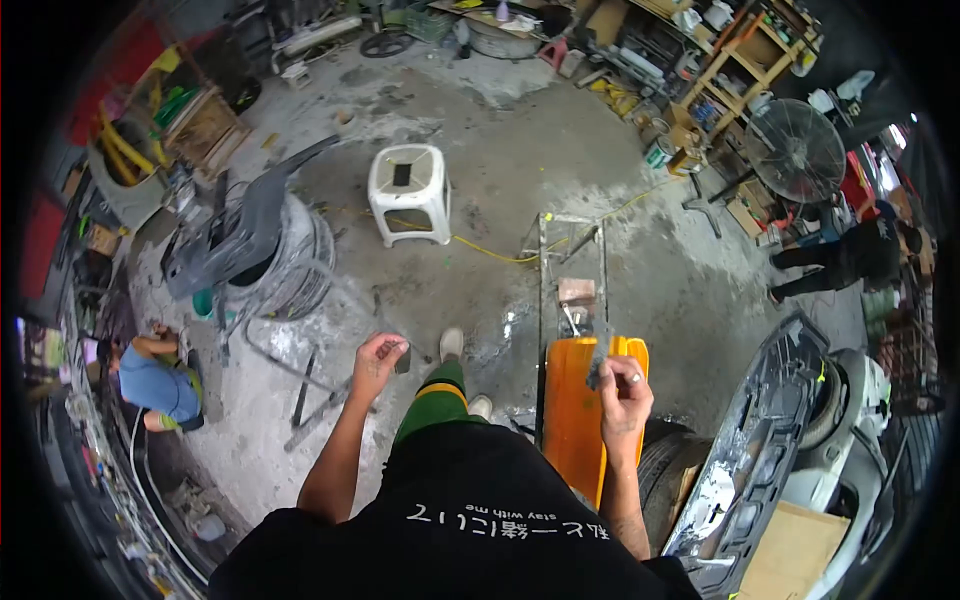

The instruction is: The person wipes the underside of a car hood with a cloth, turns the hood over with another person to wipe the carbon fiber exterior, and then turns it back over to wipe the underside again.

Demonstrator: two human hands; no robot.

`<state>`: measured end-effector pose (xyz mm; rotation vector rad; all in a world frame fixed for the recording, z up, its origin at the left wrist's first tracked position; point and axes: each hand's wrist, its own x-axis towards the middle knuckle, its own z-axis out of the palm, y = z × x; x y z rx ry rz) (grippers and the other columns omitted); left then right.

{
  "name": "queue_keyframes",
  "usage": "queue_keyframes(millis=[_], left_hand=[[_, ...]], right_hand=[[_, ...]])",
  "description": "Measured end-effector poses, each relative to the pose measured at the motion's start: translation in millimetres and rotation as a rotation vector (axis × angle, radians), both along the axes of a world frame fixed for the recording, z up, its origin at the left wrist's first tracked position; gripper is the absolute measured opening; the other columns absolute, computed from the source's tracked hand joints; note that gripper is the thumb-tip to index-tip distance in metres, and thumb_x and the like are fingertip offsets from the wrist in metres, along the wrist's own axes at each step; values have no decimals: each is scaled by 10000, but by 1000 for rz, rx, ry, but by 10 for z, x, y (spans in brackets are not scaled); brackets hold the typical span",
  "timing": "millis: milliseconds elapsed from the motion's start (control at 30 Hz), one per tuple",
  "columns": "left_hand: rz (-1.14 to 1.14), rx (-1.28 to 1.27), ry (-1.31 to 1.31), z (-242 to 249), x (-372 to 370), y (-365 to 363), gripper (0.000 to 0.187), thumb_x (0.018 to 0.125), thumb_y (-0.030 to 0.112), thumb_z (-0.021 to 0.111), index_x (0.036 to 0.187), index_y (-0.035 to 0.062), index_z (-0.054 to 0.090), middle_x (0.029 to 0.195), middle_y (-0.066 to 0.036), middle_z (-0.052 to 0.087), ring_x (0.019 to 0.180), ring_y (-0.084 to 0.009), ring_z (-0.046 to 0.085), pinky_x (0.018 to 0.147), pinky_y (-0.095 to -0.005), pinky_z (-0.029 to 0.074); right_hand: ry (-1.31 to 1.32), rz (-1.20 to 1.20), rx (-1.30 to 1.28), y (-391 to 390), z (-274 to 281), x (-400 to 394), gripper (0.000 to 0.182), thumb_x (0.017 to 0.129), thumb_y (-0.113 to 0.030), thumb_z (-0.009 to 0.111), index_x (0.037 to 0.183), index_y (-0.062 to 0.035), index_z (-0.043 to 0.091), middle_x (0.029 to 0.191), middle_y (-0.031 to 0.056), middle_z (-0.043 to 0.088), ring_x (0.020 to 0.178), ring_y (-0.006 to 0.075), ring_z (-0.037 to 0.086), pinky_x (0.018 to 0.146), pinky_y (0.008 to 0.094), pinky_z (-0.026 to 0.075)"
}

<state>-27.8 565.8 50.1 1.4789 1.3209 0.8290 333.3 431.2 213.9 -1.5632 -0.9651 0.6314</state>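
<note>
My left hand (376, 362) is raised left of my legs, its fingers pinched together; whatever it may hold is too small to name. On the right, my right hand (624, 392) grips a thin grey piece (600, 360) that sticks up from its fingers. That hand is over the right side of an orange panel (574, 415), which lies on a narrow metal frame (544, 270). A small reddish block (576, 290) rests on the frame beyond the panel.
Ahead stands a white stool (410, 190). A yellow cord (490, 250) crosses the floor. Left are a grey drum (300, 260) and a crouching person (160, 380). Right are a large fan (795, 150), another person (865, 250) and car panels (750, 440).
</note>
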Motion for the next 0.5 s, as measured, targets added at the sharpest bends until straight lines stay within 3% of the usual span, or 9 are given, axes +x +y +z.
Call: queue_keyframes(millis=[100,267,300,433,500], left_hand=[[-39,19,-98,-215,141,771,101,886,101,721,936,18,691,869,-13,622,726,-81,569,669,-223,452],[49,103,11,-554,219,2211,101,892,90,715,944,8,687,878,-22,636,752,-78,594,683,-228,465],[86,101,-166,-698,279,2512,126,885,114,727,945,7,701,822,-16,621,725,-75,581,669,-227,470],[134,-31,-153,-685,498,3670,164,899,131,717,998,1,705,835,-20,694,717,-65,592,675,-233,482],[90,39,-157,-648,644,4265,164,901,136,716,996,3,706,835,-17,692,719,-64,591,674,-233,481]], right_hand=[[-38,-97,-4,329,63,131,56,935,-26,643,919,27,654,907,65,613,820,119,583,747,253,491],[-24,-213,-43,1338,11,267,95,950,-58,641,903,24,652,913,39,619,791,90,578,714,235,486],[-49,-233,-67,1614,10,293,106,956,-70,641,900,21,644,886,22,610,782,81,555,712,232,464],[-71,-244,-89,2679,83,391,142,960,-106,650,891,18,647,849,10,606,778,74,533,713,228,435],[-90,-220,-87,3150,125,444,144,963,-111,649,896,17,652,852,0,611,772,68,525,712,223,430]])
